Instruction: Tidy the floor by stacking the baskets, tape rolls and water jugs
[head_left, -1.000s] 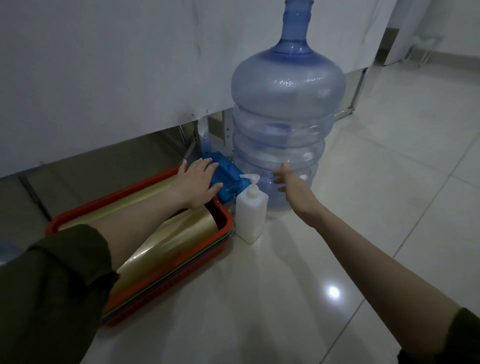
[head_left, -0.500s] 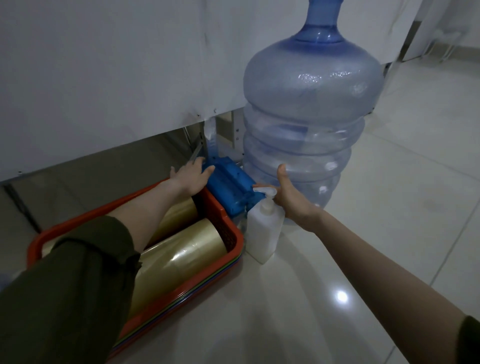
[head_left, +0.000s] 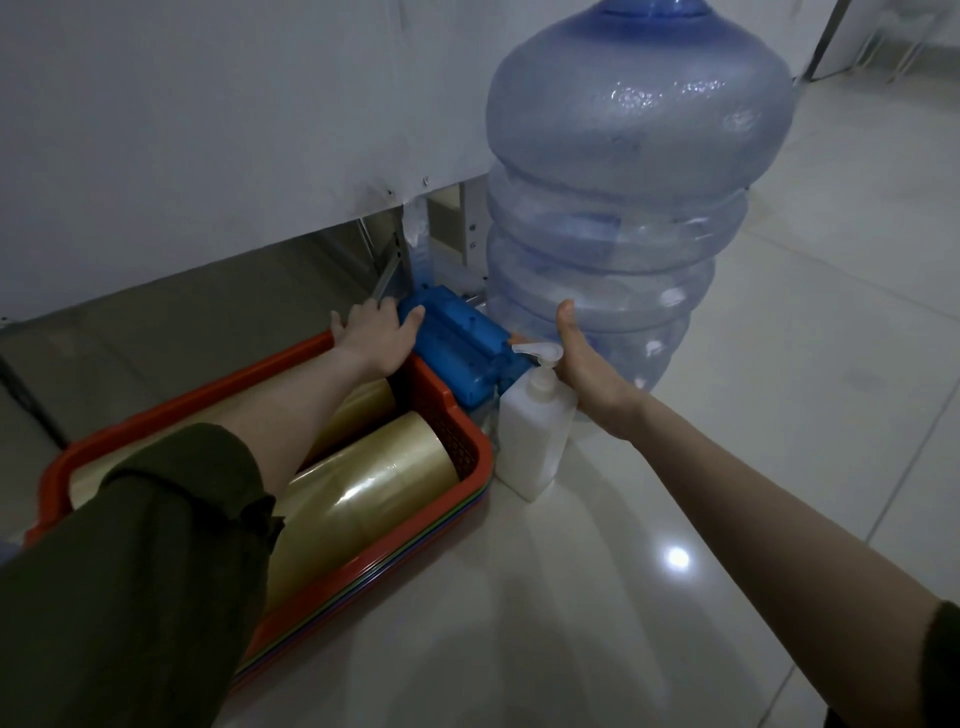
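Observation:
A big translucent blue water jug (head_left: 623, 208) stands upright on the tiled floor. My right hand (head_left: 587, 374) lies against its lower side with the thumb pointing up; the fingers are hidden behind the hand. A red basket (head_left: 480, 452) tops a nested stack of coloured baskets at the left. Two wide golden tape rolls (head_left: 374, 478) lie in it. My left hand (head_left: 376, 335) rests flat on the basket's far corner, its thumb touching a blue plastic object (head_left: 457, 348) behind the basket.
A white pump bottle (head_left: 535, 436) stands between the basket and the jug, right under my right wrist. A white panel (head_left: 208, 130) hangs over a metal frame (head_left: 395, 260) behind everything. Glossy tiled floor (head_left: 779, 467) stretches to the right and front.
The view has come closer and lower. My left hand slid from over the rolls to the basket's far corner. My right hand reached the jug's lower side and now lies against it.

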